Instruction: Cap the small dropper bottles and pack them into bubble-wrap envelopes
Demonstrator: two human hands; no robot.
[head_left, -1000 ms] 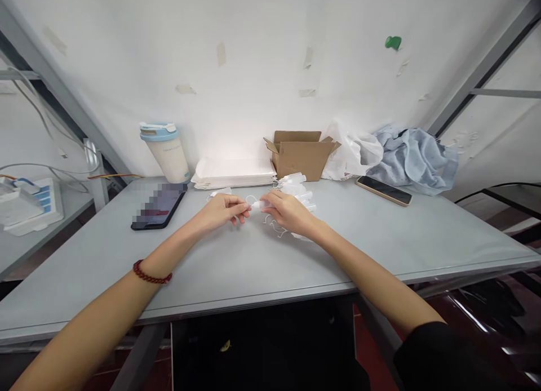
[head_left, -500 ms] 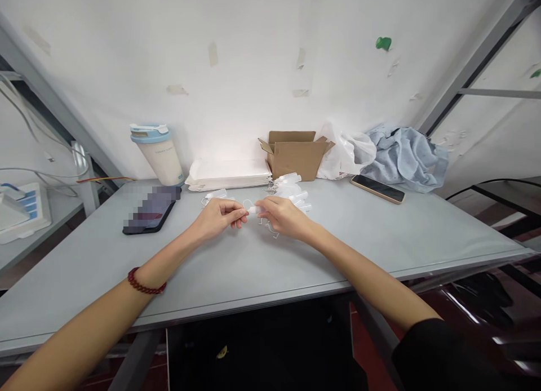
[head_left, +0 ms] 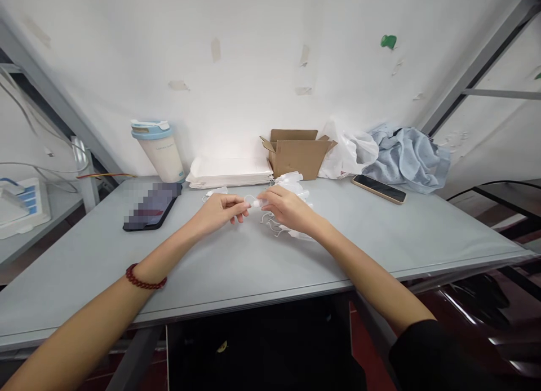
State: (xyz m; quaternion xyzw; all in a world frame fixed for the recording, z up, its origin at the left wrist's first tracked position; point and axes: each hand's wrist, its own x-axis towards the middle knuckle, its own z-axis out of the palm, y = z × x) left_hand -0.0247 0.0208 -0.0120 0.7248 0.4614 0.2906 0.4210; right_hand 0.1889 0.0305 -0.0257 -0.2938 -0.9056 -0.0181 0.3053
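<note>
My right hand [head_left: 284, 206] is closed round a small translucent plastic bottle with a white cap [head_left: 256, 203], held sideways just above the table; most of its body is hidden in the fingers. My left hand [head_left: 223, 212] pinches at the cap's tip, thumb against forefinger. A thin white loop [head_left: 249, 198] arches up between the two hands. Similar small bottles [head_left: 289, 178] lie heaped behind and under my right hand, their thin white loops [head_left: 274, 227] sticking out toward me. Another such bottle [head_left: 218, 192] rests behind my left hand.
Along the wall stand a cream tumbler with blue lid [head_left: 159, 151], a stack of white sheets or trays [head_left: 230, 171], an open cardboard box [head_left: 298, 157], a white plastic bag [head_left: 349, 151] and crumpled blue cloth [head_left: 409, 157]. Phones lie left [head_left: 154, 208] and right [head_left: 378, 189].
My right hand has shifted slightly and more bottles now show below it. Both hands keep their grip near the cap. The view has moved a little.
</note>
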